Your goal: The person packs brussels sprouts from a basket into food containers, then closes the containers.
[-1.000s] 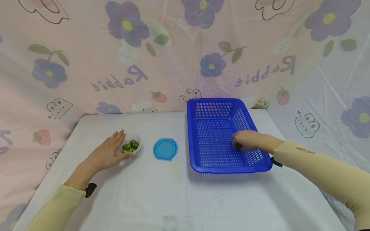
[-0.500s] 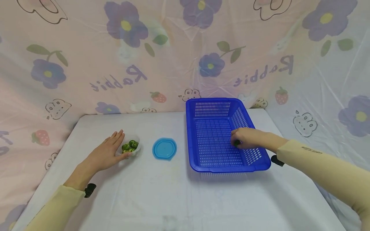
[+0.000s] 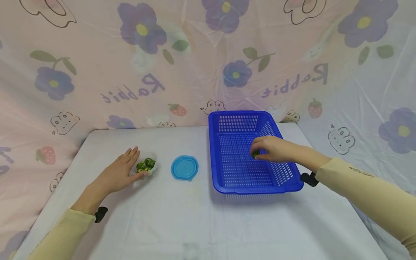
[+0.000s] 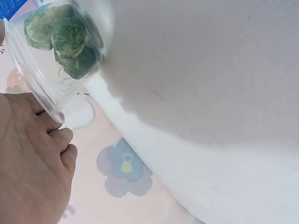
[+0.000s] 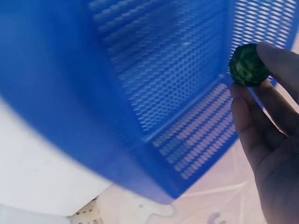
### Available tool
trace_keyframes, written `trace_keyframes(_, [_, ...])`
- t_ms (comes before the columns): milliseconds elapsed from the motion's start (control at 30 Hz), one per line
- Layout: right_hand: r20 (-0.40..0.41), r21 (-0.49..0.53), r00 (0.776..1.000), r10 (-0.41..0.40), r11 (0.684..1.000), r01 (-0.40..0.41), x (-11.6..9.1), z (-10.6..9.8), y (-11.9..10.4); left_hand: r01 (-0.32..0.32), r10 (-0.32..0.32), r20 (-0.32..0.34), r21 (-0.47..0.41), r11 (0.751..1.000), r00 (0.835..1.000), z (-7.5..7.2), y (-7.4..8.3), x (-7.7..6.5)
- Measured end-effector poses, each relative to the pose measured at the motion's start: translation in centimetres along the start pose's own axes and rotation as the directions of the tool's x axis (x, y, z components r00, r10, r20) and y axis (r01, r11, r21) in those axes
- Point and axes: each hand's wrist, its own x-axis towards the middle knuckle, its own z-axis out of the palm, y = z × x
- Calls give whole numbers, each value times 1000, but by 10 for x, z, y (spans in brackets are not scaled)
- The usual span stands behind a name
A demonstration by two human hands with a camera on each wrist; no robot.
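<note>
In the head view, my left hand (image 3: 117, 176) is at the left, its thumb and fingers set around a clear plastic bowl (image 4: 35, 77). Several Brussels sprouts (image 3: 149, 162) lie inside that bowl. The left wrist view has fingertips right at the rim, with only part of the thumb showing. On the other side of the table, my right hand (image 3: 272, 148) is over the blue perforated basket (image 3: 212, 155), pinching one Brussels sprout (image 5: 249, 65) between thumb and fingers. The held sprout is above the basket's floor, partly covered by fingers in the head view.
A light blue lid (image 3: 184, 168) lies between the bowl and the basket on the white-covered table (image 3: 182, 220). Behind the table hangs a printed curtain (image 3: 191, 79). The basket's raised walls surround the space under my right hand.
My right hand has risen from low at the basket's right side and moved left, with the Brussels sprout in its fingers. My left hand stays at the bowl.
</note>
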Motion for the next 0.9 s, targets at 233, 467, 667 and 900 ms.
trace_keyframes(233, [-108,126,994,-9,992,23,18,-12,-19,0,0,5,-9,1000,1000,-2,1,-1])
trace_keyframes(467, [-255,274,967,-10,958,82,42,-25,-42,-5,5,6,-11,1000,1000,-3,2,-1])
trace_keyframes(667, [-324,400,946,-2,906,139,70,-27,-68,0,0,8,-7,1000,1000,-3,2,-2])
trace_keyframes(900, [-384,507,923,-12,833,222,110,-20,-105,2,-2,11,-11,1000,1000,-4,2,-1])
